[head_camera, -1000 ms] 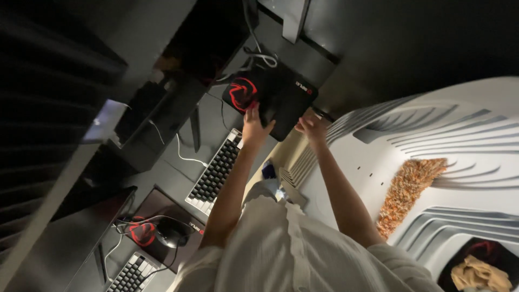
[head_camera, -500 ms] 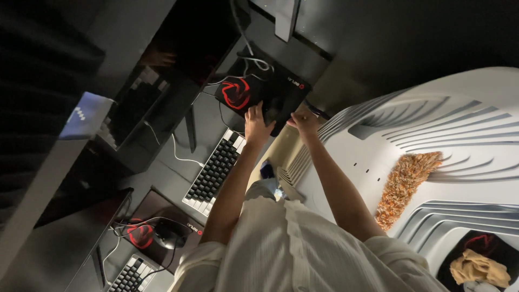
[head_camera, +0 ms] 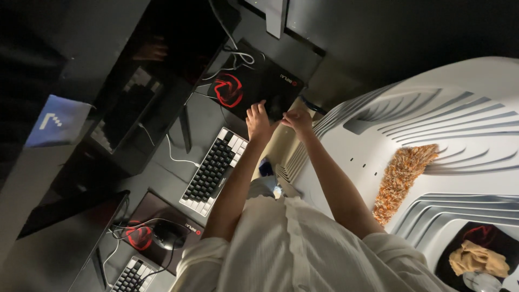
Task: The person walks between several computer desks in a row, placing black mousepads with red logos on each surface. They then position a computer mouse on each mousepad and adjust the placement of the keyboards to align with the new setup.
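Observation:
A black mouse (head_camera: pixel 278 105) sits on the near corner of a black mouse pad (head_camera: pixel 246 81) with a red swirl. My left hand (head_camera: pixel 258 121) lies at the mouse's left side, fingers stretched out and touching the pad. My right hand (head_camera: pixel 296 120) is at the mouse's right side with its fingers curled against it. The light is dim, so the exact grip is hard to make out. A black-and-white keyboard (head_camera: pixel 213 170) lies just left of my left forearm.
A dark monitor (head_camera: pixel 157 70) stands behind the keyboard, with cables (head_camera: pixel 238 54) running over the pad. A second mouse (head_camera: pixel 167 235), pad and keyboard (head_camera: pixel 130 276) are at the lower left. A white moulded seat (head_camera: pixel 432 108) with an orange fluffy strip (head_camera: pixel 403 178) fills the right.
Both hands have stayed at the mouse on the pad's near corner, shifting only slightly. The view has swung a little, so the desk sits lower and more to the left.

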